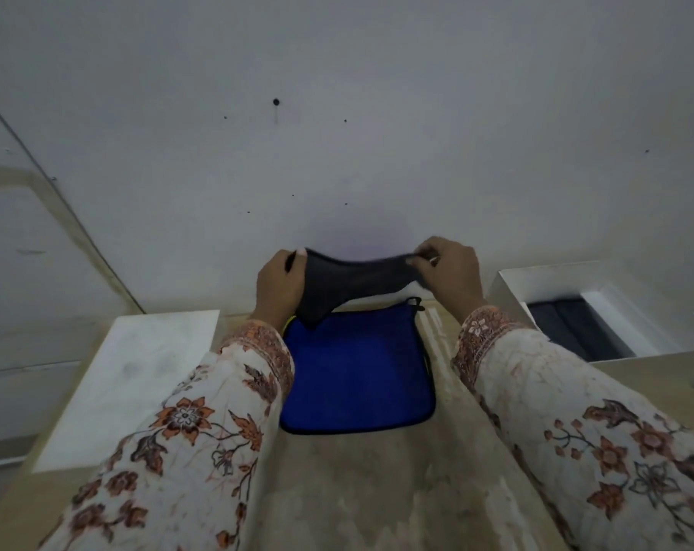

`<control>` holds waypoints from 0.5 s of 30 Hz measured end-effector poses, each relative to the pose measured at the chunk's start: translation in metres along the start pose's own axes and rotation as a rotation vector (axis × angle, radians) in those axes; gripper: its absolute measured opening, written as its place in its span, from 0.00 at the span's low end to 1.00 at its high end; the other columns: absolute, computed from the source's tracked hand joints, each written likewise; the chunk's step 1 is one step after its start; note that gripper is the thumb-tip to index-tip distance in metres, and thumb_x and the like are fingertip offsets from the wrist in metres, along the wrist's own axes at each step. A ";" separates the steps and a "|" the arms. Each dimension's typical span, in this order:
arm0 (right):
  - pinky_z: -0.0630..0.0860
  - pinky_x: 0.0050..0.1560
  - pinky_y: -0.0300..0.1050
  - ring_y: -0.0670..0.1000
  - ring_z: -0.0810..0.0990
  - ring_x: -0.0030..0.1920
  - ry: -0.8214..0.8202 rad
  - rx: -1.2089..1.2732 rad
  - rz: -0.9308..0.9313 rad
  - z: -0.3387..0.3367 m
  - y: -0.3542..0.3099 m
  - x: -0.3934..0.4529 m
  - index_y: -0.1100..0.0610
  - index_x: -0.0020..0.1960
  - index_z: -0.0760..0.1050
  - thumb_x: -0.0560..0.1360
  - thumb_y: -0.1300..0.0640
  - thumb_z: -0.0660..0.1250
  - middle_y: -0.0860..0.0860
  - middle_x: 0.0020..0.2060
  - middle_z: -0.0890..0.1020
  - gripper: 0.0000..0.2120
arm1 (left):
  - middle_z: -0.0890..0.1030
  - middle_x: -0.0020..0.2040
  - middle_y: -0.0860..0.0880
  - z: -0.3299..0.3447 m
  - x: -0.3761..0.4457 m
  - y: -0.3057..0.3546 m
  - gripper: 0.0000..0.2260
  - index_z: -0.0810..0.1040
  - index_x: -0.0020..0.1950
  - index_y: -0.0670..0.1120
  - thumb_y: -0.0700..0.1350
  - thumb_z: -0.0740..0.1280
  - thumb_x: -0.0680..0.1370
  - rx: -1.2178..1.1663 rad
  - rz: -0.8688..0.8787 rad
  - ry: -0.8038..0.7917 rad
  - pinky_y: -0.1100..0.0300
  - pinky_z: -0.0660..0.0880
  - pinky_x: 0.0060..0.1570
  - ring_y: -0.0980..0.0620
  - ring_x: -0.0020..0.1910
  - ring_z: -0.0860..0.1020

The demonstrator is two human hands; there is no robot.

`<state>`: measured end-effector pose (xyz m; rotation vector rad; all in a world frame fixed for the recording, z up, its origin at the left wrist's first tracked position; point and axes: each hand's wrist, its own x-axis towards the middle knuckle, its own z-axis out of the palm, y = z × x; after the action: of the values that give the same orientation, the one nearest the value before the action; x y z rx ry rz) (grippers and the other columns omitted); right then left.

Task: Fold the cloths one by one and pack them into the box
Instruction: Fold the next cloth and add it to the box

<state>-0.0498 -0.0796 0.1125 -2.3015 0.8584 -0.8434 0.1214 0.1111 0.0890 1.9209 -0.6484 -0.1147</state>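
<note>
- Above the blue cloth (357,367), I see the dark cloth (349,280) stretched left-to-right, left hand (280,288) and right hand (450,272) each pinching a corner.
- Box (592,312) lies rightward, nearer my right hand.

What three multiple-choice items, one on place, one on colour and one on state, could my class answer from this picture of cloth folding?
1. Where is the box?
A. to the person's right
B. to the left
C. on the blue cloth

2. What colour is the cloth lying flat on the table?
A. red
B. blue
C. white

3. How is the dark cloth held?
A. by one hand
B. by both hands, lifted
C. flat, untouched

Key:
1 A, the box stands at the right edge.
2 B, the blue cloth lies on the table.
3 B, the left hand and right hand pinch the dark cloth in the air.
</note>
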 end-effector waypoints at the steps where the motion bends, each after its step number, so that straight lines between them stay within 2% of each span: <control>1: 0.72 0.41 0.37 0.49 0.81 0.39 -0.080 -0.018 0.003 0.004 0.010 -0.010 0.55 0.42 0.82 0.68 0.57 0.75 0.51 0.38 0.84 0.04 | 0.77 0.41 0.45 0.002 -0.010 -0.014 0.16 0.73 0.43 0.42 0.54 0.61 0.80 0.062 -0.003 -0.047 0.58 0.67 0.40 0.47 0.41 0.74; 4: 0.75 0.42 0.39 0.49 0.81 0.39 -0.422 -0.070 0.075 0.015 0.037 -0.045 0.55 0.40 0.84 0.64 0.64 0.75 0.54 0.38 0.85 0.07 | 0.75 0.39 0.46 0.009 -0.043 -0.063 0.15 0.70 0.40 0.46 0.56 0.62 0.79 0.344 -0.039 -0.276 0.57 0.67 0.41 0.47 0.41 0.74; 6: 0.77 0.48 0.40 0.49 0.82 0.45 -0.732 -0.264 0.085 0.025 0.051 -0.065 0.58 0.45 0.85 0.65 0.65 0.75 0.53 0.43 0.85 0.09 | 0.73 0.39 0.47 0.010 -0.066 -0.091 0.15 0.67 0.38 0.49 0.57 0.60 0.79 0.519 -0.080 -0.509 0.56 0.66 0.42 0.46 0.43 0.74; 8: 0.76 0.50 0.38 0.49 0.82 0.49 -0.931 -0.430 0.108 0.034 0.062 -0.081 0.58 0.49 0.85 0.66 0.64 0.74 0.51 0.47 0.85 0.11 | 0.71 0.37 0.48 0.010 -0.086 -0.107 0.16 0.65 0.36 0.50 0.57 0.58 0.80 0.625 -0.120 -0.701 0.57 0.66 0.42 0.46 0.43 0.74; 10: 0.78 0.48 0.41 0.50 0.82 0.48 -0.967 -0.467 0.142 0.038 0.068 -0.089 0.58 0.48 0.85 0.67 0.62 0.73 0.52 0.47 0.85 0.10 | 0.69 0.35 0.50 0.008 -0.099 -0.110 0.17 0.64 0.35 0.50 0.57 0.59 0.80 0.655 -0.139 -0.765 0.57 0.65 0.39 0.49 0.40 0.72; 12: 0.78 0.44 0.44 0.51 0.82 0.44 -0.916 -0.435 0.149 0.037 0.066 -0.090 0.59 0.45 0.84 0.67 0.59 0.70 0.53 0.44 0.85 0.08 | 0.69 0.34 0.51 0.004 -0.102 -0.107 0.18 0.65 0.34 0.50 0.60 0.62 0.78 0.641 -0.133 -0.760 0.58 0.63 0.36 0.52 0.36 0.70; 15: 0.72 0.38 0.40 0.50 0.78 0.41 -0.867 -0.387 0.091 0.031 0.061 -0.086 0.58 0.41 0.81 0.69 0.56 0.68 0.50 0.38 0.80 0.06 | 0.67 0.32 0.51 -0.002 -0.098 -0.102 0.20 0.64 0.33 0.49 0.61 0.66 0.75 0.658 -0.096 -0.792 0.60 0.61 0.33 0.54 0.32 0.68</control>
<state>-0.1023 -0.0500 0.0208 -2.5498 0.7336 0.4112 0.0783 0.1901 -0.0195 2.5377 -1.2216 -0.8415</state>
